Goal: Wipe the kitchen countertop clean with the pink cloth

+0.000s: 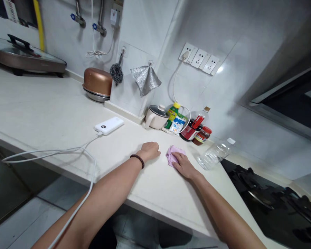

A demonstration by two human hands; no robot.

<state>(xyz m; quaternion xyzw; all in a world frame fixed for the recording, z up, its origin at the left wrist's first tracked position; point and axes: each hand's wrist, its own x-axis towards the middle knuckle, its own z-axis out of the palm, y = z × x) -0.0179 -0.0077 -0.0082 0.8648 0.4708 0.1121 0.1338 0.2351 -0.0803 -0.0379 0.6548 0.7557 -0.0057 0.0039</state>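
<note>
Head view, both forearms extended over the white counter [54,114]. Right hand [183,165] lies palm-down on a bunched pink cloth [173,154]; its grip is apart, with the fingers laid flat over the cloth's near edge rather than closed around it. The cloth sits on the counter, in front of the group of jars and bottles at the back wall. Left hand [149,150] rests on the bare counter just beside the cloth and apart from it, grip together in a loose fist, nothing visible inside. A dark bead bracelet [137,160] is on the left wrist. A clear plastic bottle [215,154] lies on its side near the right hand, between the cloth and the black hob [269,197]. A red-lidded jar [203,135] stands behind the cloth. A white power bank [109,125] lies well to the left, and its cable [67,151] trails off the counter edge.
</note>
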